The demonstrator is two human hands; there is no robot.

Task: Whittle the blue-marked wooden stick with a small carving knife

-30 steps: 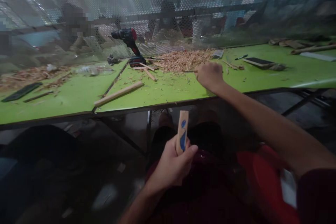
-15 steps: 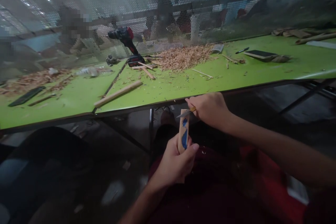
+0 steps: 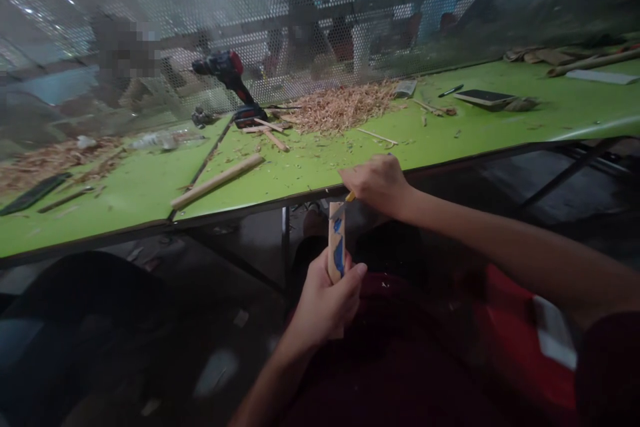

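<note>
My left hand (image 3: 333, 297) is closed round the lower part of a flat strip of pale wood (image 3: 336, 247), which stands nearly upright in front of my lap. Blue patches mark the side of the strip turned towards me. My right hand (image 3: 383, 185) is wrapped round the handle of a knife (image 3: 338, 213). A bit of its yellowish handle shows below the fingers; the rest is hidden in the fist. The blade lies across the strip near its top end, above the blue patches.
On the green table (image 3: 300, 173) a cordless drill (image 3: 233, 83) stands near a heap of wood shavings (image 3: 345, 107). A round wooden stick (image 3: 217, 181) lies by the front edge. Farther right are a pen (image 3: 451, 90) and a phone-like dark slab (image 3: 486, 98). A perforated screen (image 3: 280, 27) rises behind.
The right hand has risen slightly relative to the strip, and the knife blade now points more steeply down across it. The left hand keeps its grip. The whole view has shifted a little.
</note>
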